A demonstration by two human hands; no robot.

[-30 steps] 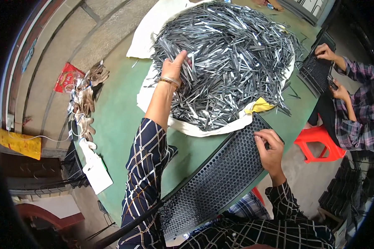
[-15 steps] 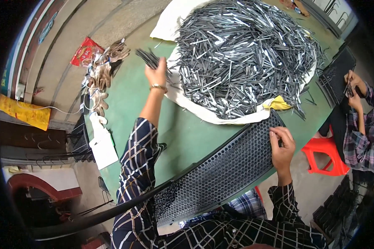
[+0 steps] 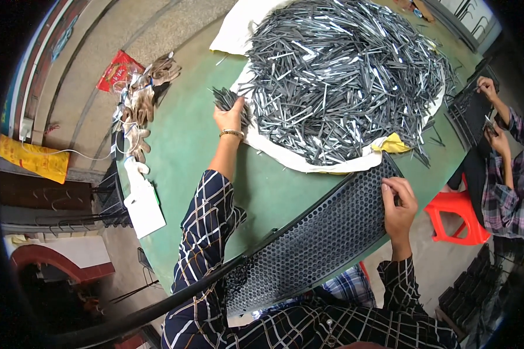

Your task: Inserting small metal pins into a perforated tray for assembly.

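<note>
My left hand (image 3: 229, 118) is closed round a bundle of thin dark strips (image 3: 223, 98), at the left edge of a large heap of similar grey and black strips (image 3: 343, 75). The heap lies in an opened white sack (image 3: 273, 153) on a green table. A long black panel full of round holes (image 3: 314, 235) slants from the sack's front edge down toward my body. At the panel's right end is my right hand (image 3: 400, 206), fingers curled and thumb against the index finger over the surface. Whatever is between those fingertips is too small to make out.
Work gloves (image 3: 138, 107) and a white card (image 3: 144, 212) line the table's left edge, by a red packet (image 3: 117, 70). Across at the right, another person's hands (image 3: 495, 139) work beside a dark mesh panel (image 3: 468, 113). A red stool (image 3: 457, 218) stands below the table's right edge.
My left hand has shifted right with the bundle, closer to the heap. My right hand has barely moved. The other person's hands have moved apart, one of them upward.
</note>
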